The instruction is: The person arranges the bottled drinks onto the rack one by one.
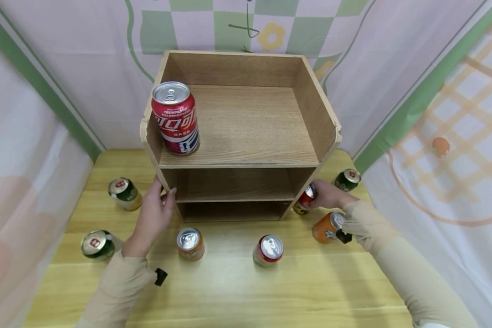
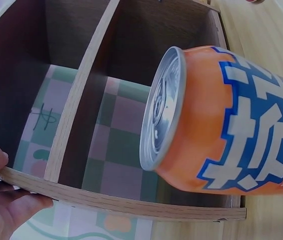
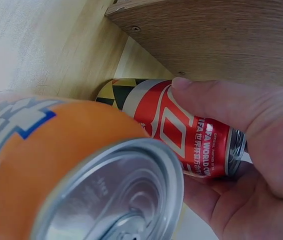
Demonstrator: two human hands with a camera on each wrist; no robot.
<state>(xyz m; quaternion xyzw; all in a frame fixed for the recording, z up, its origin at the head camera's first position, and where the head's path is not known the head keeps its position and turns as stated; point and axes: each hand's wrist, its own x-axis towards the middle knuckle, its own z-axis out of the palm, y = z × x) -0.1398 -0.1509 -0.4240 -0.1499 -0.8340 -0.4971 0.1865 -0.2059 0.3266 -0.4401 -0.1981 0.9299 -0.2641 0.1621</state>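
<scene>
Gripping a red can, the right hand is beside the shelf, whose edge the left hand pinches, one tall can already up top, six others on the table.

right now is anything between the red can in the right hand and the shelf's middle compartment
Yes, the right panel: the right hand holds the red can outside it. The middle compartment is open in front.
</scene>
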